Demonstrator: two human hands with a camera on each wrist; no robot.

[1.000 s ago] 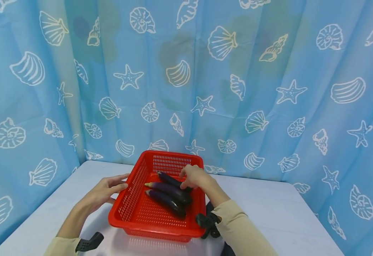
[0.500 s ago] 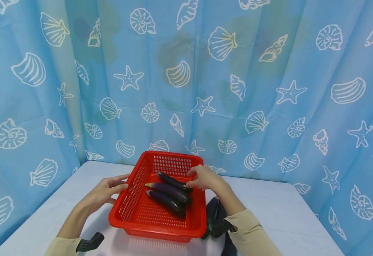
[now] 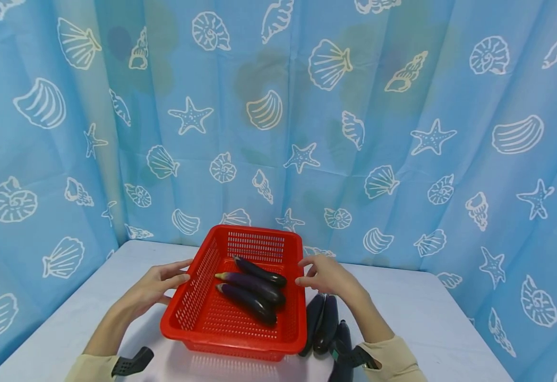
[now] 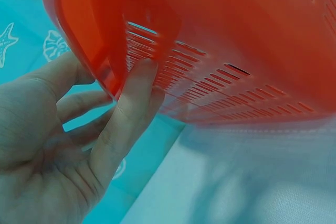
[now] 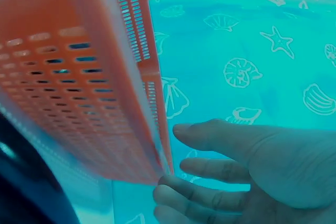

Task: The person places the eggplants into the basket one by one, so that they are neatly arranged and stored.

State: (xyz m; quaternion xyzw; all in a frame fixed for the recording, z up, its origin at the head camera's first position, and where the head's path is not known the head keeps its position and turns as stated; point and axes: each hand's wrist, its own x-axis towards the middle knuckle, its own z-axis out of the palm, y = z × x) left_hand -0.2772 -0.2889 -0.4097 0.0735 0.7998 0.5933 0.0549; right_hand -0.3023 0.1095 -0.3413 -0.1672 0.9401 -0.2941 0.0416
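A red plastic basket (image 3: pixel 199 318) with slotted walls stands on the table, three dark purple eggplants (image 3: pixel 249 303) lying inside it. At its left side my left hand (image 3: pixel 156 284) grips the rim; in the left wrist view its fingers (image 4: pixel 135 90) lie against the slotted outer wall below the rim. My right hand (image 3: pixel 328 275) is at the right rim, holding nothing. Its thumb (image 5: pixel 202 136) stands apart from the basket in the right wrist view, while the other fingertips are right at the rim. Several more eggplants (image 3: pixel 327 323) lie on the table to the basket's right, partly below the right forearm.
A white-covered table (image 3: pixel 412 313) extends to both sides of the basket. Behind it and along the sides hangs a blue curtain (image 3: pixel 278 132) with white shell and starfish prints. Dark wrist cameras (image 3: pixel 134 362) are strapped at both sleeves.
My right hand has drawn back from over the eggplants inside the basket to its right rim, letting the far eggplant show fully. My left hand and the basket have stayed in place.
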